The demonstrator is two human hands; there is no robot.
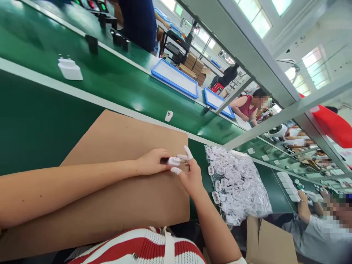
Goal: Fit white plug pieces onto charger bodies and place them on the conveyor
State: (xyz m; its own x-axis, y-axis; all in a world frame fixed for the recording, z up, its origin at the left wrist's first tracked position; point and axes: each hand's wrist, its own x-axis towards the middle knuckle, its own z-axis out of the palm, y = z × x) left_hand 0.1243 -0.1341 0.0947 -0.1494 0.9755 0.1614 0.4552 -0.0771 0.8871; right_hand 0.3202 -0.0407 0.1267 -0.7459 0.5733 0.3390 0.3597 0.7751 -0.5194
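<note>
Above the cardboard sheet (123,198), my left hand (152,161) pinches a small white plastic piece (173,161), which looks like a charger housing. My right hand (192,178), with white finger cots on its fingertips, meets the piece from the right. Its thumb lies below the piece and another finger touches its right end, while the index finger points up and away. Part of the piece is hidden by the fingers. Close to my right forearm lies a clear plastic bag (239,183) heaped with many similar white pieces.
Beyond the cardboard runs a green conveyor belt (118,86) with a white plug charger (70,69) and a small white housing (168,116). Blue-rimmed trays (176,79) stand past it. A metal frame (247,47) slants overhead. An open carton (271,242) is at lower right; a co-worker (310,223) sits beyond.
</note>
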